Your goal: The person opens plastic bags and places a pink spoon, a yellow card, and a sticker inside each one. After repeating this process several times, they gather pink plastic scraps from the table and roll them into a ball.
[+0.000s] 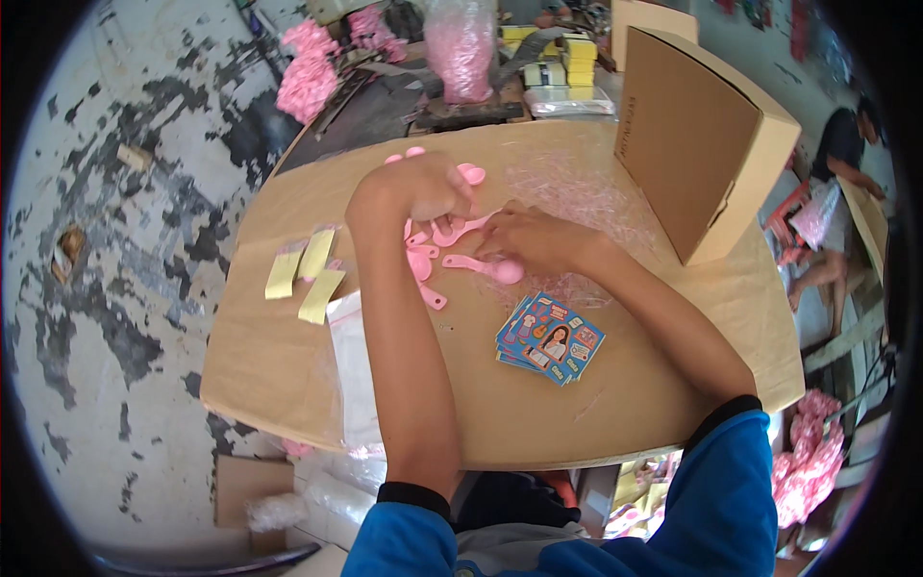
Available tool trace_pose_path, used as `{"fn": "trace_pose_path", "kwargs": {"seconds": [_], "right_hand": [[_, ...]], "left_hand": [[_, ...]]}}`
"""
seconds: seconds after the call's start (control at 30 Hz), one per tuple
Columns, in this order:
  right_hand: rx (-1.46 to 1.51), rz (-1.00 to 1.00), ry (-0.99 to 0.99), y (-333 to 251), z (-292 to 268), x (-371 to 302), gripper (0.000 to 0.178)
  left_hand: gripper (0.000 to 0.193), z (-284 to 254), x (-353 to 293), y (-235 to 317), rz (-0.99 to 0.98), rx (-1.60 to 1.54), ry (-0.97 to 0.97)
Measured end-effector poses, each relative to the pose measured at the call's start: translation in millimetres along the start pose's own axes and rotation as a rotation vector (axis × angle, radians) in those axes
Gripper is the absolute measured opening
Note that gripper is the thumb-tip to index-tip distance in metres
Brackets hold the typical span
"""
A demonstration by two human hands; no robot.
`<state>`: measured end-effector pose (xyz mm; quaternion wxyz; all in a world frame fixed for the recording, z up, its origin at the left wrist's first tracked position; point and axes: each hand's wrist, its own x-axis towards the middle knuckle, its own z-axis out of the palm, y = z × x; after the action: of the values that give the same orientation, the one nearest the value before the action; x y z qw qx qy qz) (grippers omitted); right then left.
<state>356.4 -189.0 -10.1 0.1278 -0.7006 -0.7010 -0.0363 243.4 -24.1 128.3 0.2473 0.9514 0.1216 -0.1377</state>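
Pink plastic spoons lie in a loose cluster on the brown-covered table, partly hidden by my left hand (433, 190). That hand is closed over the cluster, fingers curled down; what it grips is hidden. My right hand (538, 238) pinches the end of a pink spoon (466, 229) whose bowl lies beneath the left fingertips. Just below the right fingers is another pink spoon (507, 272), lying flat. Nearer me sits a stack of blue picture cards (551, 338). Several pale yellow strips (315, 274) lie to the left, beside clear plastic bags (354, 361) partly behind my left forearm.
A large cardboard box (687, 144) stands at the right edge of the table (538, 423). Pink shredded strands (577, 188) are scattered behind my right hand. Far back stand a wrapped pink bundle (461, 53) and yellow stacks (579, 62). Another person (846, 144) is at far right.
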Motion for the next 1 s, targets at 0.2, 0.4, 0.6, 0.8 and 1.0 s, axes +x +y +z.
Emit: {"fn": "trace_pose_path", "kwargs": {"seconds": [0.2, 0.4, 0.6, 0.8, 1.0], "right_hand": [[-0.254, 0.212, 0.027, -2, -36, -2, 0.038], [-0.031, 0.028, -0.041, -16, -21, 0, 0.021], [-0.232, 0.179, 0.194, -20, -20, 2, 0.018], [0.073, -0.086, 0.158, -44, -6, 9, 0.018], [-0.090, -0.232, 0.176, -30, -4, 3, 0.017]], "left_hand": [[0.021, -35, -42, 34, 0.022, 0.083, 0.131], [0.024, -21, -7, -2, 0.148, 0.348, -0.089], [0.026, 49, 0, -76, 0.377, 0.418, 0.134], [0.021, 55, 0, -88, 0.591, 0.245, 0.184], [0.030, 64, 8, -101, 0.640, 0.285, 0.197]]}}
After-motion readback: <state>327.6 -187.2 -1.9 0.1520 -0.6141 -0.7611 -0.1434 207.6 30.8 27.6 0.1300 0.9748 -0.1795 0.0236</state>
